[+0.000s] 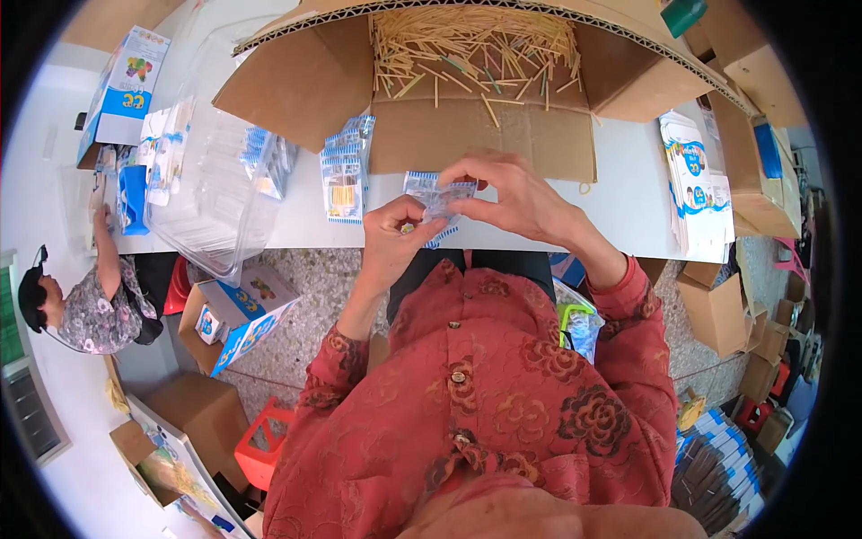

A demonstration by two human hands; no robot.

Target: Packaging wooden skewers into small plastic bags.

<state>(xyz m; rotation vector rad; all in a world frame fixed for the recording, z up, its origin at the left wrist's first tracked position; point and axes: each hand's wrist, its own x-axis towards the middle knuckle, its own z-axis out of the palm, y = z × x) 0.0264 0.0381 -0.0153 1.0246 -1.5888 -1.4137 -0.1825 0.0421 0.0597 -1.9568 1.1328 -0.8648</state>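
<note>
Just past the table's near edge, both my hands are closed on a small clear plastic packet (429,183) with blue striped edges. The thumb and fingers of my left hand (388,244) pinch its lower left side, where a small yellowish end shows by the thumb. My right hand (521,199) grips the packet from the right, fingers curled over its top. What lies inside the packet is hard to make out. Beyond my hands, an open cardboard box (485,135) holds a heap of thin yellowish sticks (476,45), a few of them green.
A row of similar packets (344,180) lies left of my hands. Farther left stands a clear plastic tray (202,202) with packets by it. Flat printed cartons (691,184) are stacked at the right. Another person (90,305) works at the far left. An opened carton (238,310) stands below the table.
</note>
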